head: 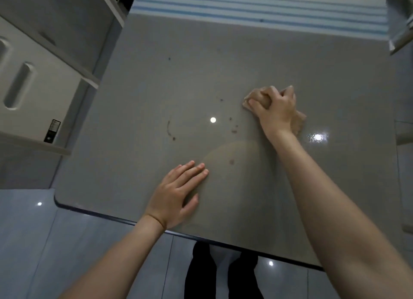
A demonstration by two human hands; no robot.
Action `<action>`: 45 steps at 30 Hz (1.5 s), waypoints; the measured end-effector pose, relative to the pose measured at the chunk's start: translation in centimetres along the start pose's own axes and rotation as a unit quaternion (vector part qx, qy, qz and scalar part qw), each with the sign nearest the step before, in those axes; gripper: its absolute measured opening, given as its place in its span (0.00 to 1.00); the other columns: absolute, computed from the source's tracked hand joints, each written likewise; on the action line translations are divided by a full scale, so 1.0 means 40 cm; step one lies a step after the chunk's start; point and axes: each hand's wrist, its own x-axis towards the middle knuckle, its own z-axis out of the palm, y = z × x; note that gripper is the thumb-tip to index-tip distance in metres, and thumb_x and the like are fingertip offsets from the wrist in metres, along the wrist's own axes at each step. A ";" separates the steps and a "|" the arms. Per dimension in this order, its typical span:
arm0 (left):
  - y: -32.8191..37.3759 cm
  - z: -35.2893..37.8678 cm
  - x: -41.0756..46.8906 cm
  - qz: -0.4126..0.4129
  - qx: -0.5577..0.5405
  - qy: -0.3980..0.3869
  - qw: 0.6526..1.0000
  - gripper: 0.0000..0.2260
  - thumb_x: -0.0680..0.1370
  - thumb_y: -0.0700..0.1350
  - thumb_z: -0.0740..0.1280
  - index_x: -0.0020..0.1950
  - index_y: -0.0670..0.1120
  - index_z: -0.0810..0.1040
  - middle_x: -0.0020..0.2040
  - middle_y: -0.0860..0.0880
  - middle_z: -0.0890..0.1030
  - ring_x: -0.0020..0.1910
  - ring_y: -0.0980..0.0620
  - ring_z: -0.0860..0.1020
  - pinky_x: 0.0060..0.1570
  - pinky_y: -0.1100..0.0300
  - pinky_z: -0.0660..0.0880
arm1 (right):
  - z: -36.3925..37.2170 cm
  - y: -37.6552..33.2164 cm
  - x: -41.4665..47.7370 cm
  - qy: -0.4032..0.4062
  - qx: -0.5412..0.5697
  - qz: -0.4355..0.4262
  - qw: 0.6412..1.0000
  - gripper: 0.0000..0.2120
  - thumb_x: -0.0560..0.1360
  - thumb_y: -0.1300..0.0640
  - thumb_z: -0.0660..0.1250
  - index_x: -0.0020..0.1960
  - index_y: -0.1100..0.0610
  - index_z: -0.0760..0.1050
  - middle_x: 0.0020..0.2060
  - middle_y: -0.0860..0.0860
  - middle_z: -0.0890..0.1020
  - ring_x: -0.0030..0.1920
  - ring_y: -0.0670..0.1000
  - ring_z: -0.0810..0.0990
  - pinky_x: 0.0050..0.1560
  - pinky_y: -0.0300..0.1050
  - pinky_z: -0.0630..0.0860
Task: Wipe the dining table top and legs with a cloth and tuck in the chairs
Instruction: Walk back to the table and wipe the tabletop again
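Cloth (257,97), a tan bunched rag, lies on the counter (156,79) right of centre, pressed down under the right hand (276,109). That hand's grip is closed on the cloth, fingers curled over the wad, with folds showing past the knuckles and by the wrist. The left hand (178,193) lies flat and open near the near edge, palm down, holding nothing; it seems to brace the body while the other arm reaches.

The step in hand looks like wiping the top. Dark crumbs (233,126) lie just left of the cloth, a curved smear (169,128) sits further left, and a few specks (169,59) are scattered toward the far side. A dull round spot (231,162) shows between the two hands. So the top is judged only partly done; the legs are out of view under the slab, and whether the pale objects at the right edge are chairs cannot be told.

The next move likely calls for a sweep leftward across the crumbs and on to the smear, with steady downward pressure so the bits gather ahead of the rag and do not scatter. The glossy surface should let the cloth slide easily, so the wad needs a firm hold. The left hand lies in the way of a near-edge pass and would have to lift
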 end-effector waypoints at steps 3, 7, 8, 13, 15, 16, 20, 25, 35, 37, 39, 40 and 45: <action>0.001 -0.005 0.000 -0.006 0.004 -0.011 1.000 0.25 0.74 0.46 0.62 0.72 0.51 0.69 0.73 0.54 0.68 0.75 0.52 0.62 0.73 0.51 0.60 | -0.018 -0.037 -0.228 -0.056 0.016 -0.141 0.988 0.18 0.70 0.44 0.74 0.54 0.54 0.80 0.45 0.54 0.70 0.43 0.53 0.71 0.45 0.41 0.68; 0.003 -0.008 0.004 -0.006 0.012 -0.025 1.000 0.25 0.75 0.47 0.62 0.73 0.50 0.68 0.73 0.53 0.67 0.75 0.51 0.62 0.72 0.51 0.61 | -0.063 -0.011 -0.413 -0.229 0.033 -0.410 0.882 0.20 0.75 0.41 0.66 0.57 0.56 0.78 0.44 0.56 0.71 0.43 0.55 0.72 0.47 0.47 0.73; 0.004 -0.007 0.002 -0.008 0.010 -0.030 0.999 0.25 0.75 0.47 0.62 0.73 0.50 0.68 0.73 0.53 0.67 0.75 0.51 0.62 0.72 0.51 0.60 | -0.059 0.004 -0.390 -0.245 0.031 -0.457 0.854 0.20 0.75 0.41 0.66 0.59 0.56 0.77 0.45 0.56 0.71 0.43 0.55 0.71 0.47 0.47 0.73; -0.001 0.001 0.000 -0.006 0.008 -0.024 1.000 0.26 0.74 0.47 0.63 0.73 0.50 0.68 0.74 0.54 0.67 0.75 0.51 0.62 0.72 0.51 0.60 | 0.016 0.023 -0.029 -0.073 -0.011 -0.324 0.943 0.18 0.72 0.44 0.71 0.54 0.56 0.79 0.46 0.56 0.72 0.43 0.54 0.74 0.47 0.44 0.72; -0.001 0.001 -0.001 -0.013 0.007 -0.025 1.000 0.26 0.74 0.47 0.62 0.73 0.51 0.68 0.74 0.55 0.67 0.75 0.52 0.62 0.72 0.52 0.60 | 0.027 0.034 0.150 -0.008 -0.043 -0.180 0.983 0.18 0.72 0.40 0.70 0.52 0.52 0.78 0.51 0.56 0.72 0.48 0.55 0.75 0.48 0.44 0.72; -0.002 0.001 0.002 -0.015 0.005 -0.023 1.000 0.26 0.74 0.47 0.62 0.73 0.51 0.68 0.74 0.55 0.67 0.75 0.52 0.62 0.72 0.52 0.61 | 0.024 0.035 0.222 0.018 -0.051 -0.107 0.993 0.18 0.71 0.37 0.68 0.51 0.51 0.77 0.53 0.55 0.71 0.51 0.55 0.74 0.50 0.44 0.71; -0.004 -0.003 -0.003 -0.016 0.009 -0.036 0.999 0.26 0.74 0.48 0.62 0.73 0.52 0.67 0.74 0.55 0.66 0.75 0.52 0.62 0.72 0.52 0.60 | 0.037 -0.028 0.230 0.016 -0.081 -0.041 0.996 0.18 0.72 0.40 0.66 0.49 0.54 0.75 0.55 0.56 0.71 0.56 0.59 0.73 0.51 0.48 0.69; 0.001 -0.007 -0.001 -0.022 0.009 -0.040 0.999 0.26 0.74 0.48 0.62 0.73 0.52 0.68 0.74 0.54 0.67 0.75 0.52 0.62 0.72 0.53 0.61 | 0.013 -0.058 -0.135 -0.085 -0.072 -0.380 0.918 0.18 0.75 0.44 0.63 0.52 0.59 0.75 0.47 0.56 0.71 0.42 0.57 0.75 0.44 0.48 0.76; -0.005 0.005 0.002 -0.014 0.000 -0.026 1.000 0.28 0.72 0.48 0.64 0.74 0.53 0.66 0.75 0.56 0.65 0.74 0.51 0.63 0.70 0.52 0.63 | 0.102 -0.113 0.230 -0.066 -0.080 -0.186 0.977 0.21 0.73 0.37 0.65 0.52 0.54 0.73 0.48 0.56 0.71 0.44 0.60 0.75 0.41 0.48 0.72; -0.006 0.005 0.003 -0.006 0.002 -0.016 1.000 0.28 0.72 0.47 0.64 0.73 0.52 0.68 0.74 0.56 0.66 0.74 0.51 0.64 0.70 0.52 0.63 | 0.114 -0.142 0.241 -0.051 -0.069 -0.137 0.987 0.20 0.72 0.37 0.67 0.50 0.54 0.73 0.48 0.56 0.71 0.44 0.60 0.76 0.39 0.45 0.68; -0.006 0.003 0.002 -0.005 0.007 -0.022 1.000 0.28 0.72 0.48 0.64 0.73 0.53 0.67 0.74 0.56 0.66 0.74 0.52 0.63 0.70 0.52 0.63 | 0.107 -0.153 0.150 -0.058 -0.063 -0.149 0.985 0.20 0.71 0.37 0.68 0.48 0.54 0.74 0.46 0.56 0.72 0.41 0.59 0.76 0.37 0.46 0.69; -0.006 0.001 0.003 -0.006 0.013 -0.031 0.999 0.29 0.73 0.48 0.64 0.74 0.53 0.66 0.74 0.56 0.66 0.74 0.52 0.63 0.70 0.52 0.63 | 0.096 -0.147 0.080 -0.068 -0.061 -0.184 0.979 0.20 0.70 0.38 0.69 0.47 0.54 0.75 0.45 0.56 0.72 0.39 0.58 0.76 0.36 0.46 0.70; -0.004 0.001 0.002 -0.010 0.018 -0.050 0.999 0.29 0.72 0.49 0.64 0.74 0.53 0.66 0.74 0.55 0.66 0.75 0.52 0.61 0.72 0.54 0.60 | 0.012 -0.054 -0.119 -0.177 -0.048 -0.409 0.894 0.22 0.74 0.38 0.64 0.53 0.55 0.77 0.41 0.54 0.71 0.37 0.54 0.73 0.36 0.46 0.74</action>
